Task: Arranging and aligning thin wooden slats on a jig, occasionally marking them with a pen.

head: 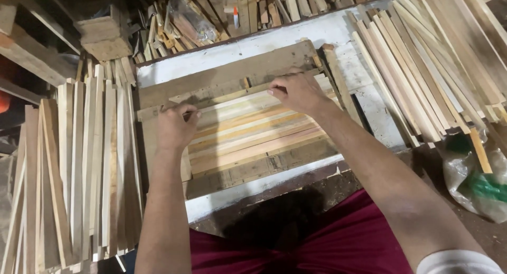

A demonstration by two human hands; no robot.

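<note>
Several thin wooden strips (248, 134) lie side by side in a wooden frame jig (222, 76) on a white worktable (248, 49). My left hand (175, 127) presses fingertips on the left end of the topmost pale strip (237, 102). My right hand (298, 92) pinches the same strip near its right end, against the jig's back rail. Both forearms reach in from below, over a dark red garment.
A pile of long pale strips (422, 73) lies on the right of the table. More strips (84, 163) stand at the left. Offcuts and a small glue bottle (236, 18) lie behind the table. A plastic bag (475, 179) sits at lower right.
</note>
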